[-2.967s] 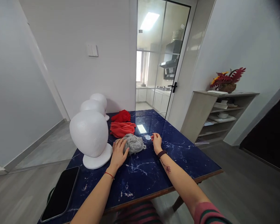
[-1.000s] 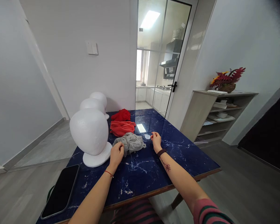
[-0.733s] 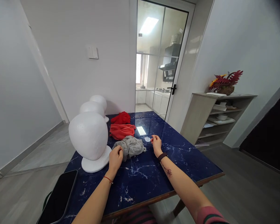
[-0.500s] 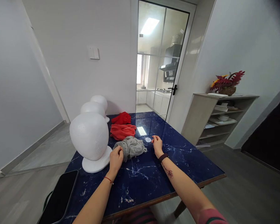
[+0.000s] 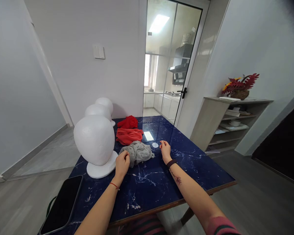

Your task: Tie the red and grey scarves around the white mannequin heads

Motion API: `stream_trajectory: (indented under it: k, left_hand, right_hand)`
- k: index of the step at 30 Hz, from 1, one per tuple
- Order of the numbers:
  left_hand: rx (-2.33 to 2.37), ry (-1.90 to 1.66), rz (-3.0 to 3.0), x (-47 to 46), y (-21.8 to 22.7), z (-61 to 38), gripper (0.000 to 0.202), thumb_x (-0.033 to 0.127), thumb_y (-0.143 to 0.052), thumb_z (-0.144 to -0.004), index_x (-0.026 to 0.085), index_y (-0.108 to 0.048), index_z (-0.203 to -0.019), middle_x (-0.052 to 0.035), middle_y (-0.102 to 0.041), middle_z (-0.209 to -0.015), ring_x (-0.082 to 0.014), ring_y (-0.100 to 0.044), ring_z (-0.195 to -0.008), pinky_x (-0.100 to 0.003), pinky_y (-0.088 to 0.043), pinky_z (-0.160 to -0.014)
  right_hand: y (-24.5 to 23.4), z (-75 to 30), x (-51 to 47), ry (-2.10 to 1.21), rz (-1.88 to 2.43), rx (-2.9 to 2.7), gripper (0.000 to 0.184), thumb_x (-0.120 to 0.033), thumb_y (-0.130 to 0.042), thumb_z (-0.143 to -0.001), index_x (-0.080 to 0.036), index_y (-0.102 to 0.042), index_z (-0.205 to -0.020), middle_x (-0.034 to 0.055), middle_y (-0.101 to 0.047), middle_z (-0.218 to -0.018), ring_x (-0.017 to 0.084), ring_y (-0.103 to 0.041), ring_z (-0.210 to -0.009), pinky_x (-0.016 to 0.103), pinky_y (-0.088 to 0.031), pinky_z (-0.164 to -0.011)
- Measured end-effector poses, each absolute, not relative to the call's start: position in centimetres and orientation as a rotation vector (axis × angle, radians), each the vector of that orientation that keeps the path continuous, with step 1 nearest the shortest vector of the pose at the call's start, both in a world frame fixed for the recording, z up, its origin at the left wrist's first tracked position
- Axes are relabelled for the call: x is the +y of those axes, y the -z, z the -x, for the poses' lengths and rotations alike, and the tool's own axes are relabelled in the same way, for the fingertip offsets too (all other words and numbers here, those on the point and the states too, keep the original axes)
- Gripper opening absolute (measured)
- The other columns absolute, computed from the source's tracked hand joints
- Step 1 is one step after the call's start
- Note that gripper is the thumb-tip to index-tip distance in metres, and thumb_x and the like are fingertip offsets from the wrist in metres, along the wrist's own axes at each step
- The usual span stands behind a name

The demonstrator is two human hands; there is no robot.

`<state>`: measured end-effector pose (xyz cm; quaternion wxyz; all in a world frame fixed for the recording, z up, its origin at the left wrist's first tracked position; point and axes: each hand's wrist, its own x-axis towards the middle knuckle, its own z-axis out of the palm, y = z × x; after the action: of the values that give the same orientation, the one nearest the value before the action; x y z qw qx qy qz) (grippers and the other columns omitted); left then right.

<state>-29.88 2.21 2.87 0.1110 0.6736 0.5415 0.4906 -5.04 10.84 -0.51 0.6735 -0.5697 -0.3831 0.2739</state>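
Note:
My left hand [image 5: 122, 164] is curled closed on the table, right at the near left edge of a crumpled grey cloth [image 5: 140, 153]; whether it touches the cloth I cannot tell. My right hand [image 5: 165, 151] rests to the right of the cloth, fingers loosely bent in and nothing visible in them. Just left of its fingertips is a round white spot [image 5: 155, 145] on the tabletop. Beyond the grey cloth lie a folded coral-red cloth [image 5: 129, 136] and a bunched bright red cloth [image 5: 128, 122]. A white foam mannequin head [image 5: 95, 140] stands left of my left hand.
Two more foam heads [image 5: 97, 110] stand in a row behind the nearest one. A black phone [image 5: 62, 204] lies at the left edge of the dark blue marbled table [image 5: 152, 195]. A glass door [image 5: 171, 65] is beyond, and a shelf [image 5: 198, 124] with a flower basket is at right.
The view has tipped slightly downward. Both hands and the cloths keep their places on the table.

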Motion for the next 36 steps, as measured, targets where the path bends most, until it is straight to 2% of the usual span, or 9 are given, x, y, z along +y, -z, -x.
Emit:
stream_trajectory:
  k: [36]
  left_hand:
    - [1.606,-1.463,-1.972,2.01,-3.01,29.78,0.016,0.014,-0.037,-0.074,0.021,-0.043,-0.061,0.0034,-0.046,-0.056,-0.0125,-0.044,-0.055,-0.025,-0.030,-0.056]
  right_hand:
    - [0.61,4.98,10.88,-0.634,1.309,-0.892,0.035,-0.048,-0.052,-0.071,-0.016,-0.063,-0.075,-0.0039,-0.048,-0.046,0.013,-0.041,-0.046,0.025,-0.026,-0.050]
